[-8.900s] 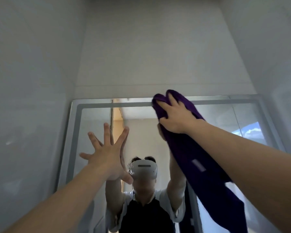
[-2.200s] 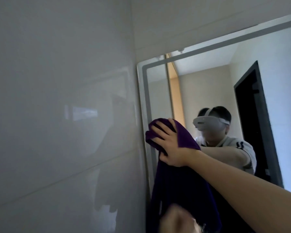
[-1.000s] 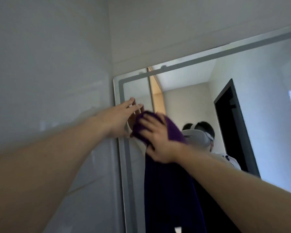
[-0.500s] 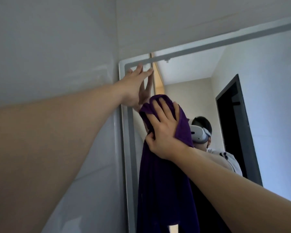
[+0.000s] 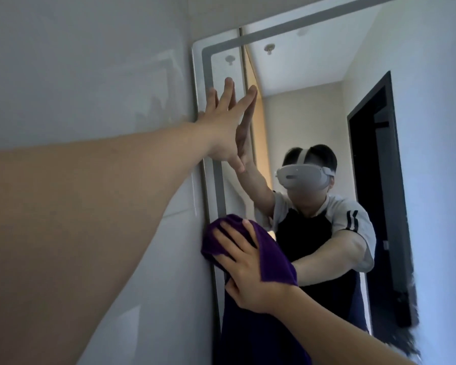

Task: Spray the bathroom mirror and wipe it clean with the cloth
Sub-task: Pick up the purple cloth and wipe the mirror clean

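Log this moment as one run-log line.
phase: wiping | right hand: presses purple cloth on mirror | left hand: flat on mirror

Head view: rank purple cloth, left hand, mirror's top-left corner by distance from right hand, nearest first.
1. purple cloth: under the right hand, pressed on the mirror.
2. left hand: above, flat near the mirror's left edge.
3. mirror's top-left corner: highest, beyond the left hand.
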